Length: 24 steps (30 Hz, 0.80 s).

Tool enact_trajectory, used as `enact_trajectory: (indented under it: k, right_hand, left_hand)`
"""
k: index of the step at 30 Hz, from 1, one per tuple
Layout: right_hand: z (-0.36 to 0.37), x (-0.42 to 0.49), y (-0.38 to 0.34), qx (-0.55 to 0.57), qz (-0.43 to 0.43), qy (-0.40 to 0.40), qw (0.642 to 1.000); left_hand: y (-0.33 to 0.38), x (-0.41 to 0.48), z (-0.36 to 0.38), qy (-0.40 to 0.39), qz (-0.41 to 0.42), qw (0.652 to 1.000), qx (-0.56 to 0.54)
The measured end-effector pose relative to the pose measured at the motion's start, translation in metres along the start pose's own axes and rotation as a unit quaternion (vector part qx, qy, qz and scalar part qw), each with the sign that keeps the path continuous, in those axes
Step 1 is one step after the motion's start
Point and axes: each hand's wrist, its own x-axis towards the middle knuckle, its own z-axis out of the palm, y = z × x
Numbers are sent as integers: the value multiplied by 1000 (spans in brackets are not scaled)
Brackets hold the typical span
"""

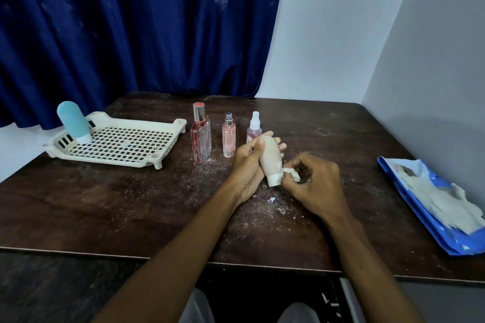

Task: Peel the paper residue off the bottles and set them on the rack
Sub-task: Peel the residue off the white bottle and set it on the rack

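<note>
Right hand on paper residue, bottle within left fingers

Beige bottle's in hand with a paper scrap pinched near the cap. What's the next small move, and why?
Probably pull the paper scrap away from the beige bottle with the right hand: it pinches the scrap by the white cap, while the left hand grips the body.

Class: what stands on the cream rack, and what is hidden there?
One blue bottle stands cap-down at the far left corner of the rack. The grid under its cap is covered.
</note>
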Motion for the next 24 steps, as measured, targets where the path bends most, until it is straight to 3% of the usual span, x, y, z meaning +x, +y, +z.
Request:
enact_trajectory:
  k: [4,10,24]
  right_hand:
    - [3,2,3,-8,21,13,1000]
    - [0,-2,-4,13,-16,9,1000]
    - [5,-2,-2,40,67,40,996]
  left_hand:
    - [-1,0,0,-5,1,1000,9]
    - [-1,1,-1,3,9,1000,28]
    - [-1,0,-1,-17,13,1000,15]
